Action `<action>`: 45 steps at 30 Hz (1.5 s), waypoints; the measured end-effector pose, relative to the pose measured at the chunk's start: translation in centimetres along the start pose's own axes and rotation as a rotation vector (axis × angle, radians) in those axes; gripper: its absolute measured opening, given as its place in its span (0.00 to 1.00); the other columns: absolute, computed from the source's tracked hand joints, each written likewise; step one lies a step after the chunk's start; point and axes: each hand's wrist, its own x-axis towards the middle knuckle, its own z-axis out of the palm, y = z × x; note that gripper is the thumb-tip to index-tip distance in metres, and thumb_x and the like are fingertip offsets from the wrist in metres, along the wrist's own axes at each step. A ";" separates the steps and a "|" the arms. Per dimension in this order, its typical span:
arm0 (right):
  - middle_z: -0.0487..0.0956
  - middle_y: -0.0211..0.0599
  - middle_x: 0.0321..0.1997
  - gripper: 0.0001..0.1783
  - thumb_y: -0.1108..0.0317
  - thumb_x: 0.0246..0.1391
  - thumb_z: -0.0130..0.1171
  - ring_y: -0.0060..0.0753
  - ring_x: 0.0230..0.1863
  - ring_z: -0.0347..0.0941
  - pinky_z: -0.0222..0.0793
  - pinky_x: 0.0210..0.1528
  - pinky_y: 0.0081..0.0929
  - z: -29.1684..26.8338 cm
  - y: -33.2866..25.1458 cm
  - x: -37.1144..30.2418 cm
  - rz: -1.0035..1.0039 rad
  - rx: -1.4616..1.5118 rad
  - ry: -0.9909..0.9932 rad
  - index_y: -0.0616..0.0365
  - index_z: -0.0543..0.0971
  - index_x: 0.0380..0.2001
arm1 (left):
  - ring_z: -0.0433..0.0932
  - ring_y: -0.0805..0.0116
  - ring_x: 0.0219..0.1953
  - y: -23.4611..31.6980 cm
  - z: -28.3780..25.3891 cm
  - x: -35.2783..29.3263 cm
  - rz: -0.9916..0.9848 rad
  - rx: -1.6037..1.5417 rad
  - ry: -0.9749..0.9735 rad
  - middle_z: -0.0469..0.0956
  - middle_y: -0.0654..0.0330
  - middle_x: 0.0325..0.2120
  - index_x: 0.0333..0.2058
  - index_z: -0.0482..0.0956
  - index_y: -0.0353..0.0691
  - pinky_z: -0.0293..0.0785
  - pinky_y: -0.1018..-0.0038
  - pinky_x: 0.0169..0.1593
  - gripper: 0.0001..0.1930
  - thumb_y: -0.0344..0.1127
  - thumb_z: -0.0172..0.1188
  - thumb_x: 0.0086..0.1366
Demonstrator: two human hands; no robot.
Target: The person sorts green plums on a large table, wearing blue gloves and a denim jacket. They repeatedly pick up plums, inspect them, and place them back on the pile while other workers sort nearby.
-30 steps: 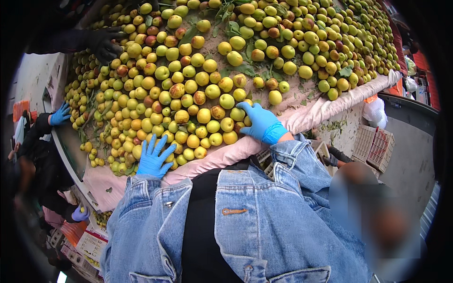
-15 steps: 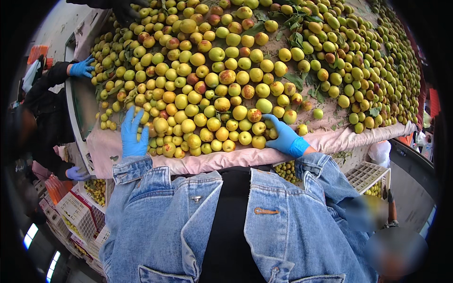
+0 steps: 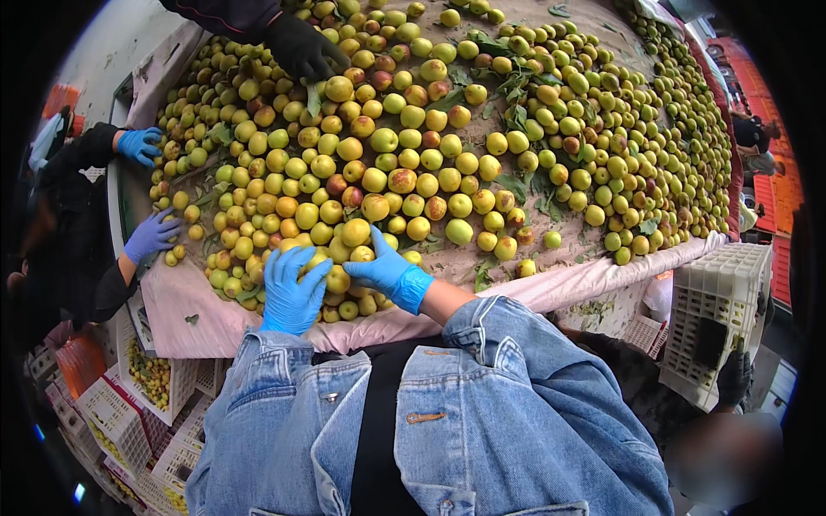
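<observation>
Viewed remotely, I see jujubes (image 3: 385, 140) heaped up to the near edge of a pink-covered bench (image 3: 194, 310). My left hand (image 3: 294, 288) rests over that edge's fruit, fingers narrowly parted; my right hand (image 3: 387, 271) sets thumb and forefinger wide. One yellow jujube (image 3: 362, 254), nearly round, without clear long axis, lies left of the right palm, nearer that hand. Whether either hand grips, I cannot tell.

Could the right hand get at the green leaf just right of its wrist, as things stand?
Probably yes: the right hand looks near, and mostly bare cloth lies between it and the green leaf.
</observation>
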 end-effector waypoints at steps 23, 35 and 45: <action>0.64 0.59 0.60 0.57 0.54 0.40 0.67 0.51 0.59 0.64 0.63 0.58 0.35 -10.4 -8.6 0.2 -0.358 -0.735 0.339 0.61 0.45 0.65 | 0.66 0.59 0.52 -8.5 0.8 3.4 -0.093 0.185 -0.197 0.69 0.60 0.46 0.33 0.77 0.48 0.48 0.51 0.62 0.09 0.36 0.63 0.51; 0.70 0.58 0.50 0.39 0.51 0.47 0.60 0.55 0.48 0.71 0.70 0.49 0.42 -16.5 -16.1 -0.8 -0.137 -1.309 0.645 0.47 0.59 0.60 | 0.63 0.57 0.56 2.9 2.5 7.8 0.307 -0.150 -0.276 0.67 0.59 0.52 0.47 0.75 0.51 0.49 0.49 0.62 0.19 0.41 0.60 0.55; 0.72 0.61 0.48 0.40 0.51 0.44 0.59 0.57 0.49 0.70 0.67 0.52 0.41 -9.1 -17.1 8.0 -0.384 -0.966 0.421 0.52 0.58 0.60 | 0.66 0.60 0.50 3.3 3.4 10.4 0.235 -0.007 -0.261 0.70 0.61 0.43 0.46 0.75 0.52 0.48 0.48 0.60 0.23 0.51 0.60 0.52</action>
